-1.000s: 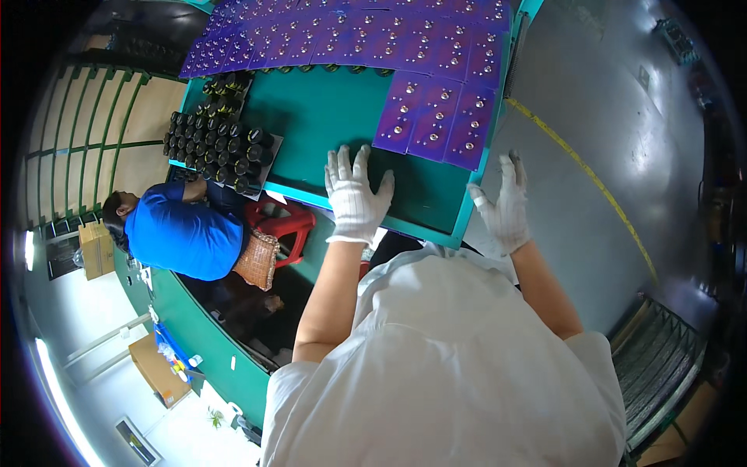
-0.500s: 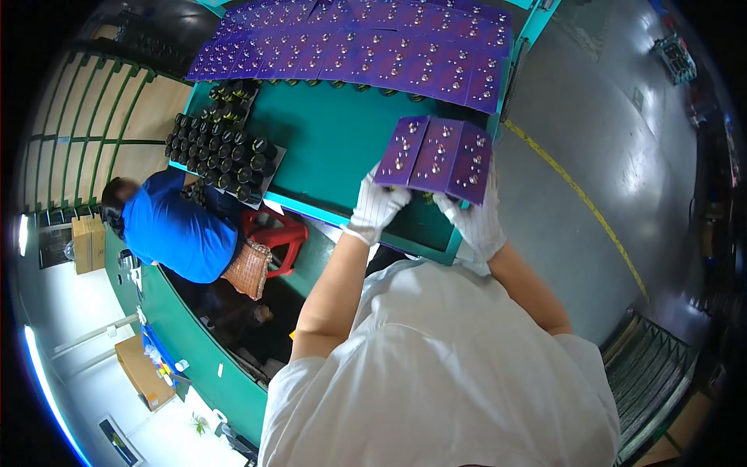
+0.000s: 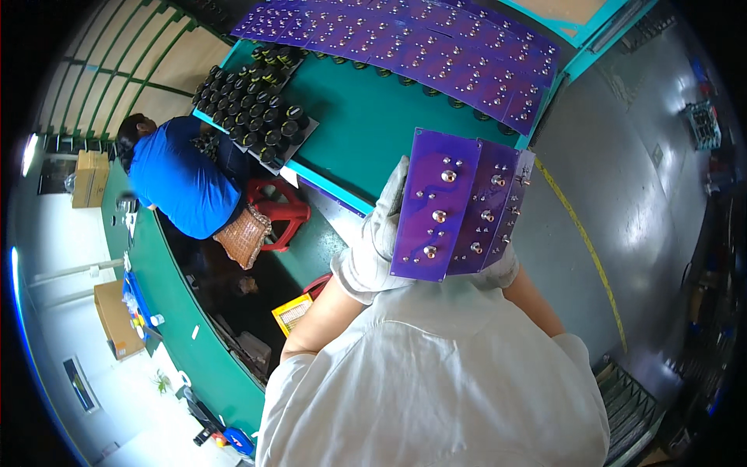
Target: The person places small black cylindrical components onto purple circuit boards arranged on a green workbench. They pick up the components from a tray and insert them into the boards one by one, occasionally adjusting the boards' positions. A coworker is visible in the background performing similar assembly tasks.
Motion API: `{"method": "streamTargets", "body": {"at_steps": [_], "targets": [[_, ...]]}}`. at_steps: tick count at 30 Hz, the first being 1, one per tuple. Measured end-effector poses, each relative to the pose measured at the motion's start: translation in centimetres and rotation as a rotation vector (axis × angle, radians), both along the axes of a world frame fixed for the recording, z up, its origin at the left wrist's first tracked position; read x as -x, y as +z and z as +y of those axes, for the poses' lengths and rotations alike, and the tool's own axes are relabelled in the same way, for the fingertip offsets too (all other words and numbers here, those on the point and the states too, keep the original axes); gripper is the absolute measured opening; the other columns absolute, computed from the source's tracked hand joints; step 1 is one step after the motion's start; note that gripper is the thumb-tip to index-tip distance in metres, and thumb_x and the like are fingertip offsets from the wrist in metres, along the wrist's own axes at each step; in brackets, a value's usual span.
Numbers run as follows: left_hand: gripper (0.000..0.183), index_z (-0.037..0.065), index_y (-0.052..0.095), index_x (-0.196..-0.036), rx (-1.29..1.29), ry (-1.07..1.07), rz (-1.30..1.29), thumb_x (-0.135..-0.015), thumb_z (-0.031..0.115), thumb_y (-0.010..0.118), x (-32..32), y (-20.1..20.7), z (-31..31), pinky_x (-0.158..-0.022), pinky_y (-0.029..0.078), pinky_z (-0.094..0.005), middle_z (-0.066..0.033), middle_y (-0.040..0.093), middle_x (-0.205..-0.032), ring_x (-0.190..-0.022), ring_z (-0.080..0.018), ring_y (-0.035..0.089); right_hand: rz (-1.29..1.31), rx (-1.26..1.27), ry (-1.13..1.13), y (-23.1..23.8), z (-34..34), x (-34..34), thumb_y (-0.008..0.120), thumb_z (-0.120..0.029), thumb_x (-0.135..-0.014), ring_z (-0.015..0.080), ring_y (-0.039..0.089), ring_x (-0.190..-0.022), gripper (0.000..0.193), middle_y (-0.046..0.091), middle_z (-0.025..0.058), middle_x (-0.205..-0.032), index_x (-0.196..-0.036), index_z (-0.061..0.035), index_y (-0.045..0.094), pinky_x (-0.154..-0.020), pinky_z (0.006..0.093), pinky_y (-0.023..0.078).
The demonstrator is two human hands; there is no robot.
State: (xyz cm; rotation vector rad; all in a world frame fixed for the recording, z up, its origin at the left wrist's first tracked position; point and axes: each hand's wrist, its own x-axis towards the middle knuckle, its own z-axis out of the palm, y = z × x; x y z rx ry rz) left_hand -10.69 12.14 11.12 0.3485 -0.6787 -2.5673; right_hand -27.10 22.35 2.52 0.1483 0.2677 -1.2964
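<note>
Close to my chest I hold a set of three purple circuit boards (image 3: 429, 204), side by side with their soldered sides up. Silvery solder points dot them, and they tilt at slight angles to each other. My left hand (image 3: 372, 253), in a white glove, grips the left edge; its fingertips go out of sight behind the board. Under the lower right part is my right hand (image 3: 502, 268), also gloved and mostly covered by the boards. Beyond them, rows of similar purple boards (image 3: 373, 39) lie on the green table (image 3: 354, 124), with dark round parts under their near edge.
At the table's left stand many black cylindrical parts (image 3: 257, 117) on a board. A co-worker in a blue top (image 3: 183, 175) sits beside a red stool (image 3: 280, 210). A yellow floor line (image 3: 580, 222) runs along the right; a wire rack (image 3: 630, 412) stands at lower right.
Both hands have brought the boards up and nearer to my chest, away from the table. The boards now look larger and are turned more upright toward the view. The view has shifted slightly.
</note>
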Motion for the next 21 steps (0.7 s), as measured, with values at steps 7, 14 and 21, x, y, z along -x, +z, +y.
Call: {"method": "streamTargets", "body": {"at_steps": [7, 14, 21], "targets": [[0.071, 0.012, 0.019, -0.151, 0.227, 0.180, -0.080, -0.093, 0.007, 0.059, -0.3, 1.6, 2.4, -0.101, 0.047, -0.0398, -0.0099, 0.041, -0.145, -0.127, -0.0235, 0.049, 0.581, 0.395, -0.070, 1.5, 0.5, 0.9, 0.029, -0.032, -0.104, 0.0294, 0.053, -0.123, 0.047, 0.044, 0.0160, -0.141, -0.143, -0.0054, 0.030, -0.096, 0.0463, 0.053], [0.068, 0.016, 0.024, -0.150, -0.012, 0.170, 0.000, -0.094, 0.017, 0.061, 0.5, 2.6, 3.9, -0.101, 0.047, -0.0401, -0.0077, 0.044, -0.142, -0.126, -0.0224, 0.050, 0.356, 0.423, -0.049, 0.6, 0.9, 2.3, 0.031, -0.032, -0.104, 0.0290, 0.050, -0.126, 0.047, 0.043, 0.0141, -0.143, -0.144, -0.0068, 0.030, -0.098, 0.0492, 0.051], [0.064, 0.017, 0.025, -0.149, 0.014, 0.166, 0.096, -0.096, 0.024, 0.058, 1.0, 2.0, 4.4, -0.100, 0.048, -0.0399, -0.0061, 0.045, -0.141, -0.124, -0.0224, 0.051, 0.364, 0.462, -0.092, 1.3, 1.3, 2.9, 0.037, -0.025, -0.103, 0.0267, 0.054, -0.122, 0.044, 0.047, 0.0134, -0.139, -0.142, -0.0063, 0.033, -0.097, 0.0456, 0.052]]}}
